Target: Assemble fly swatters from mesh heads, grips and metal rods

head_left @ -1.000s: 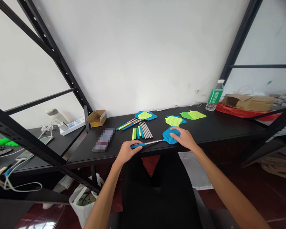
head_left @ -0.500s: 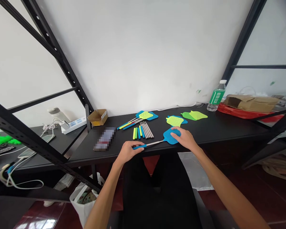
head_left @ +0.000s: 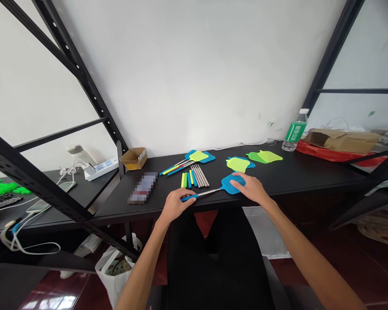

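Since the desk (head_left: 297, 172) ends just below the swatter (head_left: 227, 184), lower middle of the frame, a nudge could tip it off. Right hand (head_left: 252, 189) touches the head (head_left: 230, 187), can't tell if it's pinching; left hand (head_left: 174, 206) grips the handle (head_left: 192, 197) narrowly, and pushing hard might bend the shaft (head_left: 208, 192).

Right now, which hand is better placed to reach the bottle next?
Probably the right hand: it is nearer the bottle, touching the blue mesh head; the left hand, farther off, grips its handle.
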Motion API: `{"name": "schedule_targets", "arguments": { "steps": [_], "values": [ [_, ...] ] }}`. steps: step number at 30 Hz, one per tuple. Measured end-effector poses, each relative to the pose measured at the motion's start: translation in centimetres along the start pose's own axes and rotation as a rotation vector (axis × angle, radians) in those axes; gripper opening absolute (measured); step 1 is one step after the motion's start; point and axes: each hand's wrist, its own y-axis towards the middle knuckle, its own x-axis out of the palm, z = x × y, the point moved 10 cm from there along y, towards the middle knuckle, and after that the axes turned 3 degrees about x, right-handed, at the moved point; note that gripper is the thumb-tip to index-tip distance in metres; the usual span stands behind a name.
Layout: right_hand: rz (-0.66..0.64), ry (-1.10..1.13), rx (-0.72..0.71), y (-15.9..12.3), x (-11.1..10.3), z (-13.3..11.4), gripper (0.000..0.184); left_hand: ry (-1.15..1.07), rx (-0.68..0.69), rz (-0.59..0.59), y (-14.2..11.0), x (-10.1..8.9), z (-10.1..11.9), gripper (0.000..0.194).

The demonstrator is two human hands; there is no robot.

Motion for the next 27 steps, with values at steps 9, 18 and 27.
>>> {"name": "schedule_targets", "arguments": {
  "steps": [9, 18, 27],
  "values": [
    [-0.015, 0.113, -0.026, 0.13, -0.48, 0.12, 0.047, 0.005, -0.007, -0.020, -0.05, 0.10, -0.06, 0.027],
    [-0.031, 0.150, 0.014, 0.20, -0.17, 0.40, 0.053, 0.051, 0.012, -0.009, 0.00, 0.19, -0.20, 0.021],
    [-0.084, 0.371, 0.035, 0.22, -0.25, 0.77, 0.047, 0.162, 0.028, -0.028, 0.04, 0.55, 0.46, 0.020]
  ]
}}
